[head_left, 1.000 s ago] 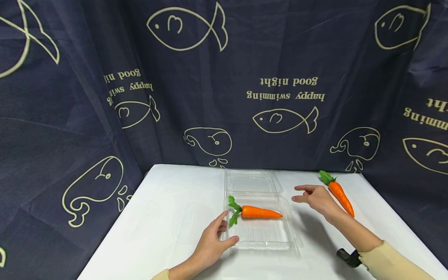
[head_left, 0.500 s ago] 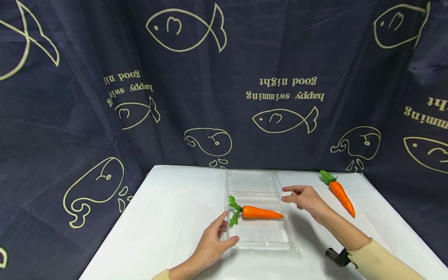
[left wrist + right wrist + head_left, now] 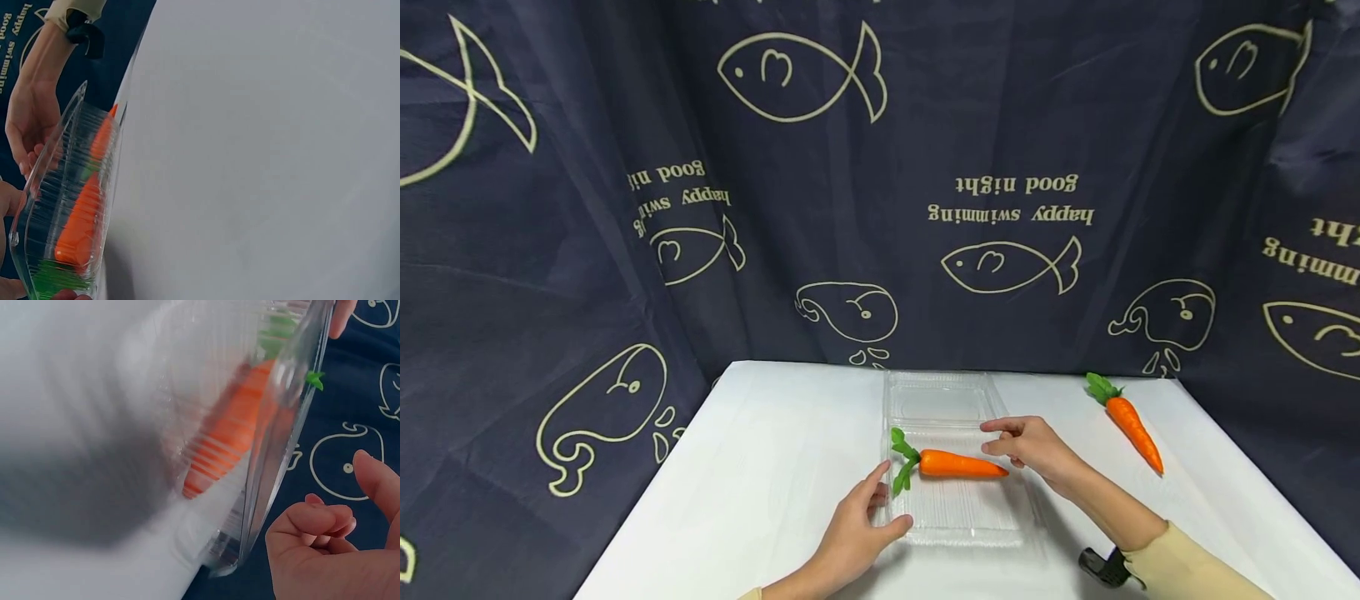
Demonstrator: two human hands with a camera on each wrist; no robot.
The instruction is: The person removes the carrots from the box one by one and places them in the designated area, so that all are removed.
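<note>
An orange carrot with green leaves (image 3: pixel 958 464) lies across the base of a hinged clear plastic container (image 3: pixel 955 517), its lid folded back. At the container's left side is my left hand (image 3: pixel 853 529), fingers spread by the rim and thumb over the front left part; fingertips show low beside the wall in the left wrist view. My right hand (image 3: pixel 1030 446) hovers above the right side of the base, near the carrot's tip. Its index finger and thumb reach out while the other fingers are curled, with nothing between them, as the right wrist view (image 3: pixel 337 550) also shows.
A second carrot (image 3: pixel 1135 433) lies on the white table (image 3: pixel 760 467) at the right, beyond the right forearm. Behind the table hangs a dark blue cloth (image 3: pixel 910 183) with fish drawings. A black strap device (image 3: pixel 1103 568) sits at the right wrist.
My right hand has moved left, from beside the second carrot to above the container's right side. The left hand, container and both carrots have stayed put; the head view has tilted slightly.
</note>
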